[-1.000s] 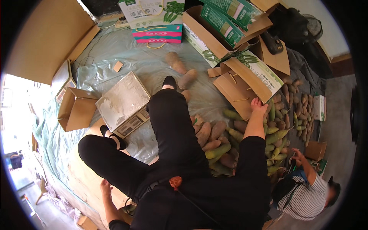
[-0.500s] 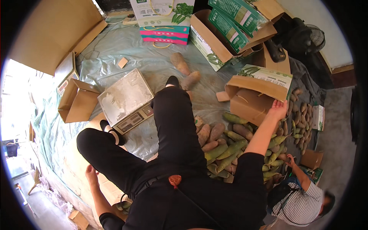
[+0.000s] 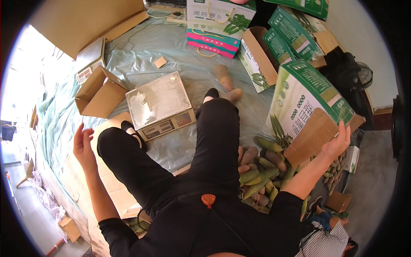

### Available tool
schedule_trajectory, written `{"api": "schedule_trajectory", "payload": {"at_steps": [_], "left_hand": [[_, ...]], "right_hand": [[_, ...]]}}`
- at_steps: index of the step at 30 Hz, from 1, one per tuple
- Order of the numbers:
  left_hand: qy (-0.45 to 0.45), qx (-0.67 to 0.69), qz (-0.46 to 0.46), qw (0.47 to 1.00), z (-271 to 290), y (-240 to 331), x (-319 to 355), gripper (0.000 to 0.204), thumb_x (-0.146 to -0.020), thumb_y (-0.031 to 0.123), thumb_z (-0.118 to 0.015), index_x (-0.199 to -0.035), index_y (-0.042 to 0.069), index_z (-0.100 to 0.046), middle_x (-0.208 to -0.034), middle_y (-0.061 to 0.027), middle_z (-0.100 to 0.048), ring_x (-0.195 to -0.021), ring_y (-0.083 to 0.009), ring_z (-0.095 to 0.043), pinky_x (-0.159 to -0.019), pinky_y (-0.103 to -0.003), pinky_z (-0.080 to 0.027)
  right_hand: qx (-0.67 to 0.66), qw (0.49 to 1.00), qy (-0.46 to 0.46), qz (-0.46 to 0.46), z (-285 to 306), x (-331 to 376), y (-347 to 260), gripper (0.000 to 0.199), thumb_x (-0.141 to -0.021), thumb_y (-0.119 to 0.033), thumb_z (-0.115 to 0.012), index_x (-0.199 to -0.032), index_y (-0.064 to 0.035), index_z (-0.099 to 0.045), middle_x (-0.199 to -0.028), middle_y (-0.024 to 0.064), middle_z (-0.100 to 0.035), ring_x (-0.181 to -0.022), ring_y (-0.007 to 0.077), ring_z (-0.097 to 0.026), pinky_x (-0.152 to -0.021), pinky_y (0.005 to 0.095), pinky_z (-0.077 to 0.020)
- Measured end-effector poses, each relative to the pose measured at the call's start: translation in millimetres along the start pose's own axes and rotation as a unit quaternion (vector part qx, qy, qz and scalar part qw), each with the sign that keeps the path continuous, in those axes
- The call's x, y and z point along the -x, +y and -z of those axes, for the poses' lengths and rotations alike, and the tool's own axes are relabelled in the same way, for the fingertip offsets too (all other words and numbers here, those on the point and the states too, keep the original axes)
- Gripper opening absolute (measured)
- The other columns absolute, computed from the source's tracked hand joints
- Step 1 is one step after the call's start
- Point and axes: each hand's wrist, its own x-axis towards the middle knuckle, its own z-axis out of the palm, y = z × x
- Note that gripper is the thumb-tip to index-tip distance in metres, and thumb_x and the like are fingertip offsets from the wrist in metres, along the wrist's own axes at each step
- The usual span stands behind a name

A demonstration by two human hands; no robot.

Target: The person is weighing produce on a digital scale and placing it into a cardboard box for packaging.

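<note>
At the right, my right hand (image 3: 338, 143) grips the edge of a cardboard carton (image 3: 295, 96) with white and green printed sides. The carton is tilted, its brown flap facing me, above a pile of green radishes (image 3: 262, 175). Some of the radishes are brownish with soil. On the left, my left hand (image 3: 84, 147) is raised beside my knee, fingers loosely apart and nothing in them. A bench scale (image 3: 160, 100) with a worn metal top stands in front of my legs.
An open brown box (image 3: 101, 92) is left of the scale. Two radishes (image 3: 223, 77) lie ahead on the plastic sheet. Printed cartons (image 3: 220, 19) stand at the back, near a fan (image 3: 363, 76). At the lower right is another person in a striped shirt (image 3: 327, 240).
My right hand has turned the carton up, so its printed side shows, and shifted it right. My left hand has risen. The co-worker has moved lower in the view.
</note>
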Motion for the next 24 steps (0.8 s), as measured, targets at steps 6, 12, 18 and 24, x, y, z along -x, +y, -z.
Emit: {"api": "schedule_trajectory", "payload": {"at_steps": [6,12,18,24], "left_hand": [[-0.106,0.066,-0.019,0.992,-30.6,33.8,-9.8,0.026,-0.092,0.001,-0.05,-0.116,0.0,-0.058,-0.097,-0.0084,-0.064,-0.093,-0.0148,-0.06,-0.083,-0.028,-0.048],[-0.184,0.139,-0.086,0.969,-66.1,67.8,-19.0,0.031,-0.087,-0.003,-0.052,-0.117,0.002,-0.059,-0.108,-0.0067,-0.061,-0.103,-0.0147,-0.058,-0.083,-0.025,-0.045],[-0.271,0.153,-0.045,0.949,-84.9,77.4,-31.8,0.053,-0.085,0.01,-0.062,-0.134,0.009,-0.045,-0.136,-0.0088,-0.045,-0.126,-0.0225,-0.041,-0.099,-0.034,-0.037],[-0.289,0.207,0.208,0.911,-87.6,41.0,-46.6,0.061,-0.093,0.043,-0.052,-0.143,0.015,-0.031,-0.148,-0.0082,-0.029,-0.134,-0.0333,-0.028,-0.099,-0.044,-0.035]], "right_hand": [[-0.052,0.989,-0.135,0.007,-97.4,20.5,-18.4,0.022,-0.088,-0.002,-0.055,-0.107,0.0074,-0.06,-0.102,0.0064,-0.062,-0.09,0.0105,-0.055,-0.081,0.0222,-0.0414],[-0.042,0.948,-0.311,0.049,-222.3,44.6,-16.4,0.019,-0.089,-0.01,-0.058,-0.102,0.0031,-0.064,-0.088,-0.0032,-0.06,-0.078,0.0032,-0.05,-0.071,0.0177,-0.0401],[0.015,0.863,-0.479,0.16,-339.9,89.6,-8.9,0.027,-0.083,-0.019,-0.06,-0.065,-0.0006,-0.052,-0.054,0.0066,-0.042,-0.051,0.0127,-0.043,-0.048,0.033,-0.0341],[0.151,0.75,-0.61,0.206,-404.6,199.2,9.5,0.032,-0.08,-0.036,-0.06,-0.072,-0.0053,-0.055,-0.071,0.0173,-0.06,-0.073,0.0382,-0.059,-0.062,0.0466,-0.0455]]}}
